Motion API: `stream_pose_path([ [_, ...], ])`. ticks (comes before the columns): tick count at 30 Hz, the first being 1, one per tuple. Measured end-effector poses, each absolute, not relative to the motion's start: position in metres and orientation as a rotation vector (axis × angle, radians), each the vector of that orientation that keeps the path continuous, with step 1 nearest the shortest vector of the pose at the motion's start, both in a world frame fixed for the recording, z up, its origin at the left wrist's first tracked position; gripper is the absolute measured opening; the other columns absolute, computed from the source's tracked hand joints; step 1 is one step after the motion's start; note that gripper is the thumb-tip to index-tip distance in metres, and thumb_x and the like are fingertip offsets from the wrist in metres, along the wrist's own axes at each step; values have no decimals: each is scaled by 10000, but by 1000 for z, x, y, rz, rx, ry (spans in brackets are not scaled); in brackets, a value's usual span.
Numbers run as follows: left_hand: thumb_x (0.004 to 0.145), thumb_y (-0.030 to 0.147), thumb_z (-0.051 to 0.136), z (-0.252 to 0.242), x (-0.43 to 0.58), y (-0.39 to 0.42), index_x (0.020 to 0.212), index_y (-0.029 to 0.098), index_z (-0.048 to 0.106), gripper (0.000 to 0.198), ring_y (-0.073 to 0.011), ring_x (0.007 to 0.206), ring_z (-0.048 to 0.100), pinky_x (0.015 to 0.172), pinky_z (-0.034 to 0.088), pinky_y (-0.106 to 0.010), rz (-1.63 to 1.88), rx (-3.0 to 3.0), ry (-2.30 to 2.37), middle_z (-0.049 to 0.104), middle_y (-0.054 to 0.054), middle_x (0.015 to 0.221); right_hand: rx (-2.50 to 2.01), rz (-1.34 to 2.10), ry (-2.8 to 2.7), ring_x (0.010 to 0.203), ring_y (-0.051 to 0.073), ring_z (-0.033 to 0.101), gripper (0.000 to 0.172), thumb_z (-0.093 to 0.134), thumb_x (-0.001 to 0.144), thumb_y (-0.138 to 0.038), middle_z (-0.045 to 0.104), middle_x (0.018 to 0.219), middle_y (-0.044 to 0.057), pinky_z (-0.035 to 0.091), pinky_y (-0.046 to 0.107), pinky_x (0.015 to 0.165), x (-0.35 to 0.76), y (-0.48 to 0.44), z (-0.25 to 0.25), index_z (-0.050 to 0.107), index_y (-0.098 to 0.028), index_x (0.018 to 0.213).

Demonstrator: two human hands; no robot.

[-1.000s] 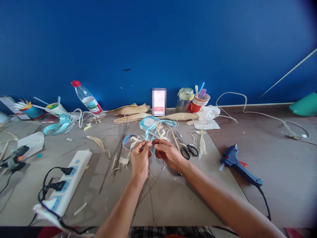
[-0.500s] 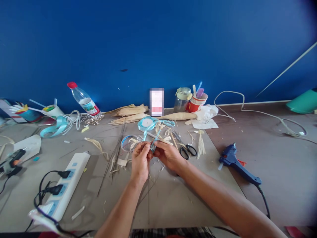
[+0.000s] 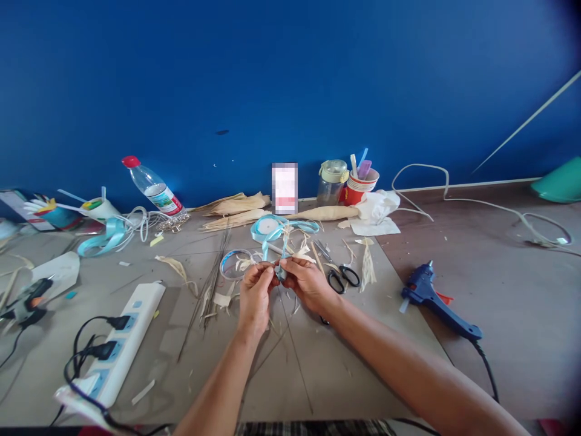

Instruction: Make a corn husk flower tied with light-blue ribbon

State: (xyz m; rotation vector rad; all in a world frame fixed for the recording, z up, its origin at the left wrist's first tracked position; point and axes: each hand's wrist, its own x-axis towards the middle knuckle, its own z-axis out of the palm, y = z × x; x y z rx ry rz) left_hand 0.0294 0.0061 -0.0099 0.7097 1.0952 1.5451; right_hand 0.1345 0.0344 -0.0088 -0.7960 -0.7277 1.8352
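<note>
Ribbon (image 3: 281, 269), light blue and narrow, sits pinched between the two hands just above the counter (image 3: 508, 303), right at the spot where the fingertips meet. The left hand (image 3: 254, 293) closes thumb and forefinger on it from the left side, and the right hand (image 3: 309, 283) closes on it from the right, so each grip is shut on the same small folded bit of ribbon and neither hand is nearer than the other. From the grip the free length of ribbon runs up and away from the person, slightly to the right, then curves back left to the ribbon spool (image 3: 265, 226) lying flat beyond the hands; its long axis is therefore roughly front to back, pointing away from the body. A thin wire (image 3: 297, 357) seems to leave the same pinch in the opposite direction, slanting down toward the person and a little right, though how it joins the ribbon is hidden by the fingers. Just right of the grip lie the scissors (image 3: 344, 278), handles toward the person. Farther right rests the blue glue gun (image 3: 436, 303), and left of the grip lies a bundle of wires (image 3: 213, 272)
</note>
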Motion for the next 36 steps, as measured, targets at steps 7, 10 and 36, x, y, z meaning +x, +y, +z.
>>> stream_pose_path([
  [7,632,242,704,-14,31,8,673,151,623,128,-64,558,493,573,409,-207,1559,712,1080,568,17,670,-796,1811,-791,422,55,381,228,692,656,-352,540,503,-20,236,227,447,134,35,-14,610,-147,601],
  [10,620,224,705,-12,31,9,657,153,611,123,-66,558,483,569,400,-207,1576,713,1094,566,19,678,-809,1805,-784,404,51,363,230,700,640,-365,518,491,-35,234,227,441,133,36,-16,622,-149,621],
  [36,681,328,663,-20,28,12,604,157,614,194,-102,584,459,577,378,-229,1511,859,1276,547,7,606,-826,1740,-805,520,82,387,199,700,628,-347,490,538,-30,289,246,544,143,46,-16,646,-155,636],
])
